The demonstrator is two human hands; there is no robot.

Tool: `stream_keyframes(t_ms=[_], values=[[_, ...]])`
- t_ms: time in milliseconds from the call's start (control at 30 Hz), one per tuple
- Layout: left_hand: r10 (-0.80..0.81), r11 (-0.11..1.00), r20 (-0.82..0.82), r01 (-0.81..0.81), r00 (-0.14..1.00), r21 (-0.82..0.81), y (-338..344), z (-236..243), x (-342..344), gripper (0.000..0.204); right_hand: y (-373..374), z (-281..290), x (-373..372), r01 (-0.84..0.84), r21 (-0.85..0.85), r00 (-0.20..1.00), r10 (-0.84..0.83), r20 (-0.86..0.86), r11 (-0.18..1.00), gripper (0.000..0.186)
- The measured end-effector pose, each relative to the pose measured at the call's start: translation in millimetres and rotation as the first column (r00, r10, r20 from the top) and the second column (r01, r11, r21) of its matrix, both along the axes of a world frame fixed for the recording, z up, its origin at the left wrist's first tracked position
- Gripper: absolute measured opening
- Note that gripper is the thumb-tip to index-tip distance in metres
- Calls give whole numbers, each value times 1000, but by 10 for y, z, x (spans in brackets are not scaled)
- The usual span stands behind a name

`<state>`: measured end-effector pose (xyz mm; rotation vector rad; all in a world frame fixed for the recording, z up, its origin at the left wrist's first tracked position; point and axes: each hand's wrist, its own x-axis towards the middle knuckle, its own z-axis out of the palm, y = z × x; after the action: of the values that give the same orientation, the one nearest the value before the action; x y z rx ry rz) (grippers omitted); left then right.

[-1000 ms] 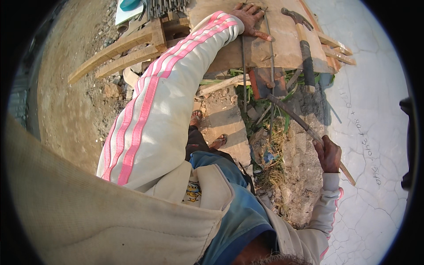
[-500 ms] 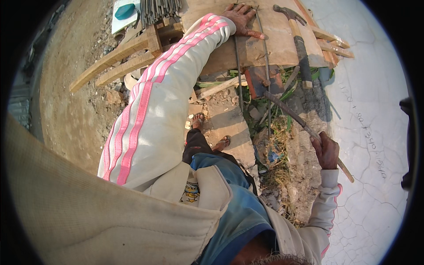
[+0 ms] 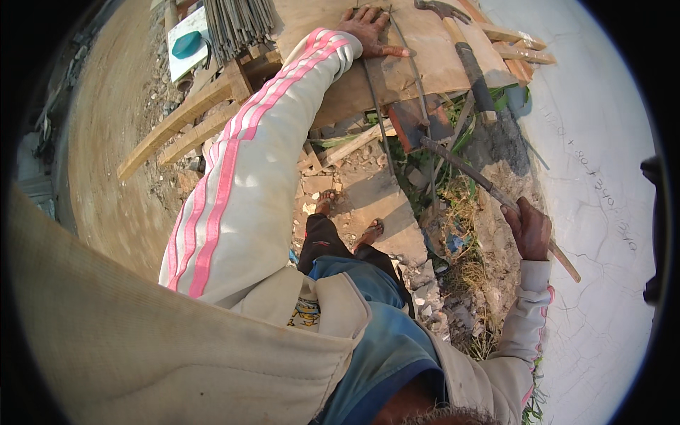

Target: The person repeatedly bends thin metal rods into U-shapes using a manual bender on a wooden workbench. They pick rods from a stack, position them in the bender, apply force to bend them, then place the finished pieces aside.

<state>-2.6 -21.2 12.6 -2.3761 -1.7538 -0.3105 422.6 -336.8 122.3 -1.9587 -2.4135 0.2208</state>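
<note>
My left hand [image 3: 370, 34] lies with fingers spread on the plywood board [image 3: 319, 99], over thin metal rods [image 3: 411, 67] that extend past its near edge. My right hand [image 3: 528, 230] is wrapped round a long rusty bar [image 3: 474, 177] angled down to the right. The bar's upper end rests by a rod at a rust-red and dark metal piece [image 3: 405, 126] below the board. To the right of my left hand, a claw hammer [image 3: 469, 67] lies on the board with its dark grip toward me.
Bundled rods [image 3: 237, 25] and a teal object on a white sheet [image 3: 185, 67] lie at the upper left. Timber beams [image 3: 166, 138] jut leftward over dirt. My feet stand on a broken slab [image 3: 368, 198] beside weeds and rubble. A cracked white wall [image 3: 595, 304] runs along the right.
The board, rods and hammer appear higher and farther left as the view has shifted slightly. Both hands keep their places on the board and bar, with little visible change.
</note>
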Motion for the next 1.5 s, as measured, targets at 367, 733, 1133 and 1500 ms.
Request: stream_keyframes(t_ms=[367,733,1133,1500], values=[[-78,997,-16,79,997,22,41,-21,2,131,-682,-264,-611,361,-106,917,-373,-140,927,56],[-136,989,40,138,990,-59,-65,148,3,134,-1134,-440,-1330,558,-137,774,-573,-269,818,62],[-154,988,121,155,981,8,-74,128,29,132,-1290,-444,-1563,652,-134,708,-662,-247,746,62],[-172,985,129,171,977,18,-35,108,41,131,-1315,-665,-1528,660,-181,657,-677,-331,729,59]])
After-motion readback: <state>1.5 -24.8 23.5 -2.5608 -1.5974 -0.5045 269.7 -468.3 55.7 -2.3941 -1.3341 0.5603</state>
